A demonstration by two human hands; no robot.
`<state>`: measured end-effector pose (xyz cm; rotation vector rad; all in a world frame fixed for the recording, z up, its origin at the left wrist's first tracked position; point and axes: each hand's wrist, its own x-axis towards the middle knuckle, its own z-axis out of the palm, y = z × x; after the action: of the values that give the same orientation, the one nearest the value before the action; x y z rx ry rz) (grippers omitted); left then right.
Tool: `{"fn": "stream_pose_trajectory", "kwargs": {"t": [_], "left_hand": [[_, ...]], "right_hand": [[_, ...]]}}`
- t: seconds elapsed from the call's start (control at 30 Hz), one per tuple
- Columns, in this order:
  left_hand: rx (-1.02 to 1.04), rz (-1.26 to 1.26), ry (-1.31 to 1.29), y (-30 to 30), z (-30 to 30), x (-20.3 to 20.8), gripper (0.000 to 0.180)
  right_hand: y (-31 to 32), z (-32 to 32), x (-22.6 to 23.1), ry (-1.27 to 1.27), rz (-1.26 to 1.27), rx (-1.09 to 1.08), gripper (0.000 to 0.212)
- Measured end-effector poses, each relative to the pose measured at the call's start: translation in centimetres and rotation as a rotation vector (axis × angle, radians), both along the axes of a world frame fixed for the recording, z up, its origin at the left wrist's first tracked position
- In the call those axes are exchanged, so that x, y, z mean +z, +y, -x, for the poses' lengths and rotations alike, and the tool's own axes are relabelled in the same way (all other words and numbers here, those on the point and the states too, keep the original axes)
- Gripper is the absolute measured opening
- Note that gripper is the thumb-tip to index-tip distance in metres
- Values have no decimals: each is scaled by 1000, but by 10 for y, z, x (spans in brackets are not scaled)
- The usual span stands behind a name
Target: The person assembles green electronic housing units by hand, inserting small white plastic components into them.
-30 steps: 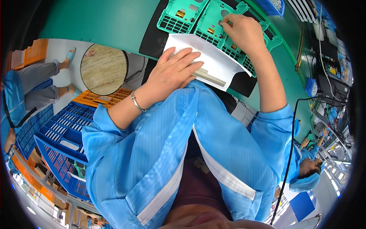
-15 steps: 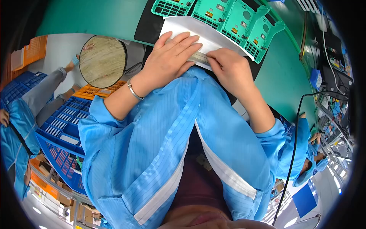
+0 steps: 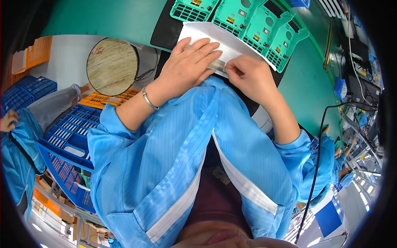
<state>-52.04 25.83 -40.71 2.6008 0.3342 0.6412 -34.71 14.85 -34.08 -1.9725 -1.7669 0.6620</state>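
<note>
My left hand (image 3: 185, 68) lies flat with fingers stretched out, pressing on a white sheet (image 3: 225, 44) at the table's near edge. Under and beside its fingertips shows a narrow greyish strip (image 3: 216, 65) on the sheet. At the strip's right end my right hand (image 3: 251, 77) is closed, thumb and index finger pinched together; what sits between them is hidden. Just beyond the sheet stand several green plastic housings (image 3: 264, 35) with grilles and small fitted parts, in a row on a black mat (image 3: 164, 32).
A green tabletop (image 3: 111, 18) spreads to both sides. To my left are a round stool (image 3: 112, 67), blue crates (image 3: 70, 136) and an orange crate (image 3: 105, 99). A black cable (image 3: 320, 140) hangs at the right. People in blue workwear sit on both sides.
The sheet and housings appear slightly lower and further right in view. My right fingertips have drawn a little away from the left hand. The person at left has shifted.
</note>
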Motion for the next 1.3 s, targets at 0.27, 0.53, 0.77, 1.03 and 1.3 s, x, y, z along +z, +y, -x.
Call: {"fn": "stream_pose_trajectory", "kwargs": {"t": [0.27,0.53,0.77,1.03,1.3], "left_hand": [[-27,13,3,3,6,4,43],[-22,45,4,3,3,1,46],[0,69,-22,2,4,-5,48],[-2,36,-36,3,6,-7,52],[-6,32,-46,2,7,-9,53]], "right_hand": [[68,-10,33,93,-105,-341,13],[136,-30,-3,-112,-46,-315,18],[150,-33,-12,-371,-42,-222,20],[154,-31,-5,-485,-41,-124,20],[153,-30,-6,-563,-79,-74,17]]}}
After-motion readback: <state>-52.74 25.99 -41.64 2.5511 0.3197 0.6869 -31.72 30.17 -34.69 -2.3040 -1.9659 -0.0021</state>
